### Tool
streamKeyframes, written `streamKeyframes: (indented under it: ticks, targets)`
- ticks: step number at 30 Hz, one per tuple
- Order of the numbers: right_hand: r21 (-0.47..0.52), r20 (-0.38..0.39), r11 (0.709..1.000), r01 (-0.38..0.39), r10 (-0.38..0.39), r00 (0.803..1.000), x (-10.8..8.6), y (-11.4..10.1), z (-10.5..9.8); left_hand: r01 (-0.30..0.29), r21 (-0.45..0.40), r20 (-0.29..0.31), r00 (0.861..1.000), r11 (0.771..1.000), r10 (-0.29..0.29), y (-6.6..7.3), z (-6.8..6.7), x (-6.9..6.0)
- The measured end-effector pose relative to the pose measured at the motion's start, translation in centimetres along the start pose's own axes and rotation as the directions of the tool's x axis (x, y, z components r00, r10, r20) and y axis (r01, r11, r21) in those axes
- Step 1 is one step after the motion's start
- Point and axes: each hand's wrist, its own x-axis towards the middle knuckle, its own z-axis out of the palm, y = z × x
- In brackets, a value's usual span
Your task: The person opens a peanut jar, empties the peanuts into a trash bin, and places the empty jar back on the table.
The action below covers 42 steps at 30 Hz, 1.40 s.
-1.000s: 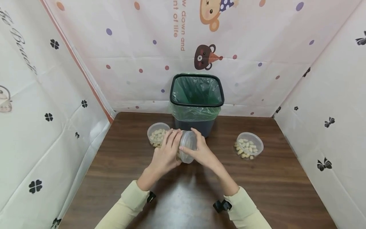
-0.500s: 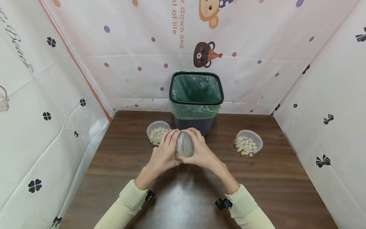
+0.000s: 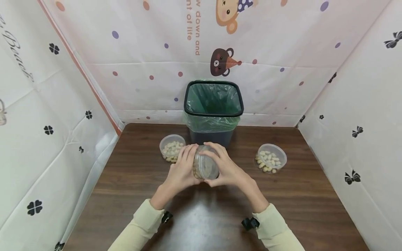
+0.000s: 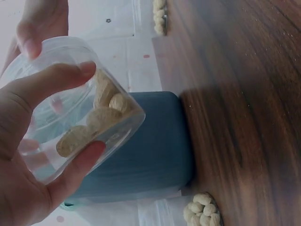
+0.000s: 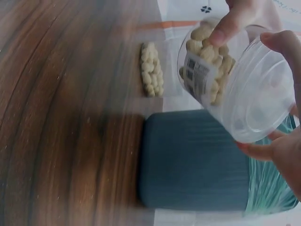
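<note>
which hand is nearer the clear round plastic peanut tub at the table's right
Right: the right hand is left of that tub; the left hand is farther left.

jar (image 3: 207,165) clear; peanuts (image 4: 102,118) tan; liner (image 3: 216,99) green; tabletop (image 3: 301,198) brown; backdrop (image 3: 138,45) dotted

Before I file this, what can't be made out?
Right wrist: print on the white label of the clear round plastic jar, too small and blurred.
Head: right side of the left clear plastic peanut tub, behind the left hand.
Right wrist: part of right hand, cut off by edge.
</note>
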Motion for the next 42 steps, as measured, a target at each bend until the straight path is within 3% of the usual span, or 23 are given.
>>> streamKeyframes:
  ticks: [4,11,16,24,33,35,39,42]
  targets:
    - [0.018,-0.023,1.000,-0.007,0.007,1.000,-0.7,0.7,-0.1,0.058,-0.049,0.010,0.998,0.997,-0.057,-0.2,0.0,-0.1]
    - [0.110,-0.089,0.979,-0.171,0.181,0.979,-3.3,2.8,0.4,0.098,-0.056,-0.012,0.995,0.994,-0.098,-0.8,-0.1,-0.3]
    - [0.138,-0.135,0.955,-0.261,0.280,0.951,-5.1,5.0,1.2,0.108,-0.048,-0.017,0.994,0.993,-0.109,-1.0,-0.2,-0.2]
    - [0.112,-0.242,0.919,-0.377,0.393,0.887,-7.5,7.8,2.4,0.099,-0.051,-0.029,0.994,0.994,-0.101,-0.9,-0.3,0.2]
    - [0.203,-0.190,0.835,-0.512,0.547,0.815,-8.8,8.5,2.2,0.095,-0.062,-0.042,0.994,0.994,-0.097,-0.9,-0.5,0.2]
    - [0.199,-0.176,0.825,-0.529,0.561,0.809,-9.0,8.7,2.1,0.090,-0.057,-0.047,0.995,0.994,-0.092,-0.9,-0.5,0.2]
    - [0.139,-0.097,0.813,-0.565,0.579,0.809,-9.4,9.2,2.1,0.097,-0.057,-0.048,0.994,0.994,-0.100,-1.0,-0.6,0.1]
    - [0.053,0.001,0.785,-0.617,0.618,0.786,-9.7,9.4,2.1,0.107,-0.051,-0.045,0.993,0.993,-0.110,-1.1,-0.7,0.1]
